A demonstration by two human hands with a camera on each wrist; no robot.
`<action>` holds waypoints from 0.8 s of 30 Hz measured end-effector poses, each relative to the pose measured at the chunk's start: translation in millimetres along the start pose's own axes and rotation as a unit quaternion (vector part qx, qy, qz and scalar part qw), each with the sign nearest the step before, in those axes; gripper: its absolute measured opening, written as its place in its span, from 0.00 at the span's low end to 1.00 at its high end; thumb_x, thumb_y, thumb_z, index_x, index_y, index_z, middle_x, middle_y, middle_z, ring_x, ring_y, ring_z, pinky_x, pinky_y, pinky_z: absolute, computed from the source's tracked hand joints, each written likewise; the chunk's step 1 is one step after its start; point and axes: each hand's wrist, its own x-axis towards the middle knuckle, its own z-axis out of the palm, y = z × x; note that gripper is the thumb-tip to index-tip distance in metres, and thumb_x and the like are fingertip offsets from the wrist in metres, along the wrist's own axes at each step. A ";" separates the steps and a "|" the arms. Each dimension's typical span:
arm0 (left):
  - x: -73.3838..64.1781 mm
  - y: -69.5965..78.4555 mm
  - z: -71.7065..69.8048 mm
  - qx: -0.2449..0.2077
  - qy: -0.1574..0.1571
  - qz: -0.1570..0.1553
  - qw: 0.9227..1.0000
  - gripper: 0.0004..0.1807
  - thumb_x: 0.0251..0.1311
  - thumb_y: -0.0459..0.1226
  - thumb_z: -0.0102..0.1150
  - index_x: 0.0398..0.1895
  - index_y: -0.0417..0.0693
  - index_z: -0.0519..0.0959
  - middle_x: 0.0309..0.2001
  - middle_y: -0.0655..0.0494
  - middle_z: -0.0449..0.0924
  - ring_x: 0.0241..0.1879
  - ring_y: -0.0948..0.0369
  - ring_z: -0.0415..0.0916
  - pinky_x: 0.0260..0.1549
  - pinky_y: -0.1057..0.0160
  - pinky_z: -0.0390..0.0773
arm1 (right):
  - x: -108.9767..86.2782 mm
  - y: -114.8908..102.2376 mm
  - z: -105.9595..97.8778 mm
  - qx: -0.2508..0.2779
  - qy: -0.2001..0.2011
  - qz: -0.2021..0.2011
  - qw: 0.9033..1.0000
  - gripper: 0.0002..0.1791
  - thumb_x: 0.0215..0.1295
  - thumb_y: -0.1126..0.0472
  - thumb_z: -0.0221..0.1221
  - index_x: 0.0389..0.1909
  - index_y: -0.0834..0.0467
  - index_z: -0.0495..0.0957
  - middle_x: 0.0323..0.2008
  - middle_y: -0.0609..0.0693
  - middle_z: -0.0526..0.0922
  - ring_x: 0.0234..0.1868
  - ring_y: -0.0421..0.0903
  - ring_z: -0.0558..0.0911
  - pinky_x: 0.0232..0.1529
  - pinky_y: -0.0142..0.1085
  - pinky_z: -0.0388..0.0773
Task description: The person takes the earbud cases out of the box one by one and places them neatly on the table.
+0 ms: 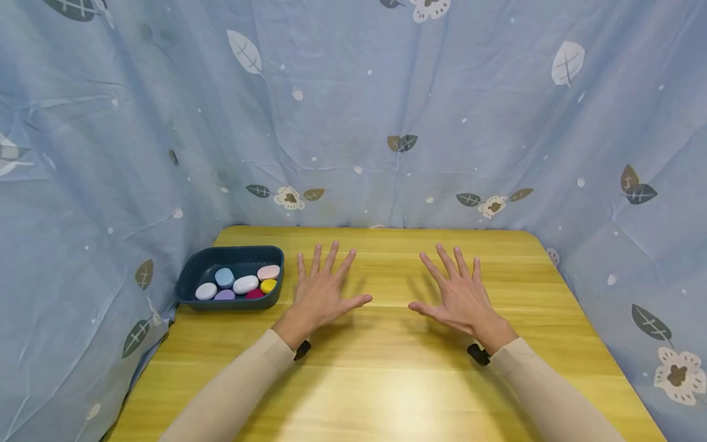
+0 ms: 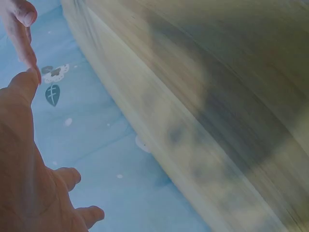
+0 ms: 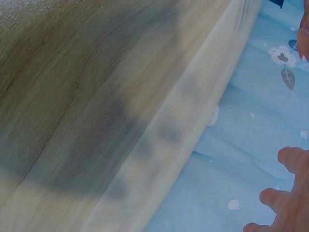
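In the head view my left hand [image 1: 320, 294] hovers over the table with fingers spread, palm down, holding nothing. My right hand [image 1: 464, 298] mirrors it on the other side, fingers spread apart and nothing in them. Just left of the left hand stands a dark blue rectangular tray [image 1: 232, 304]. Inside lie several smooth, rounded pieces, among them a light blue one [image 1: 224, 277], a white one [image 1: 245, 284], a pink one [image 1: 269, 272] and a yellow one [image 1: 268, 286]. The left wrist view shows the left hand [image 2: 29, 159] at its left edge; the right wrist view shows right-hand fingers [image 3: 289, 193].
A wood-grain table [image 1: 397, 380] lies beneath both hands. A blue curtain [image 1: 353, 110] with leaf and flower prints hangs behind the table and along both sides. The tray sits near the table's left edge, close to the curtain.
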 end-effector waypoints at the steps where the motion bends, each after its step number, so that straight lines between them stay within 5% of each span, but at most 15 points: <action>1: -0.9 -0.8 -0.7 0.002 0.001 -0.002 1.000 0.65 0.68 0.88 0.46 1.00 0.73 0.45 0.99 0.51 0.33 0.98 0.35 0.29 0.90 0.17 0.35 | 0.0 -0.6 -0.4 -0.001 -0.001 0.000 1.000 0.66 0.69 0.16 0.65 0.99 0.38 0.50 0.98 0.61 0.49 0.95 0.78 0.49 0.85 0.89 0.46; 14: -14.3 -27.8 -16.8 -0.001 0.012 -0.034 0.999 0.63 0.70 0.86 0.50 1.00 0.71 0.48 1.00 0.49 0.37 0.98 0.34 0.31 0.91 0.18 0.33 | 10.5 -19.7 1.6 0.010 -0.002 -0.018 1.000 0.63 0.72 0.17 0.63 0.98 0.41 0.53 0.97 0.61 0.50 0.96 0.75 0.51 0.88 0.84 0.48; 24: -27.6 -65.9 -24.5 -0.015 0.029 -0.071 0.997 0.61 0.73 0.82 0.52 1.00 0.65 0.51 0.99 0.41 0.43 0.97 0.30 0.39 0.89 0.15 0.34 | 26.1 -49.8 3.7 0.034 -0.010 -0.057 0.998 0.59 0.76 0.17 0.60 0.98 0.41 0.53 0.98 0.58 0.50 0.96 0.72 0.53 0.91 0.79 0.52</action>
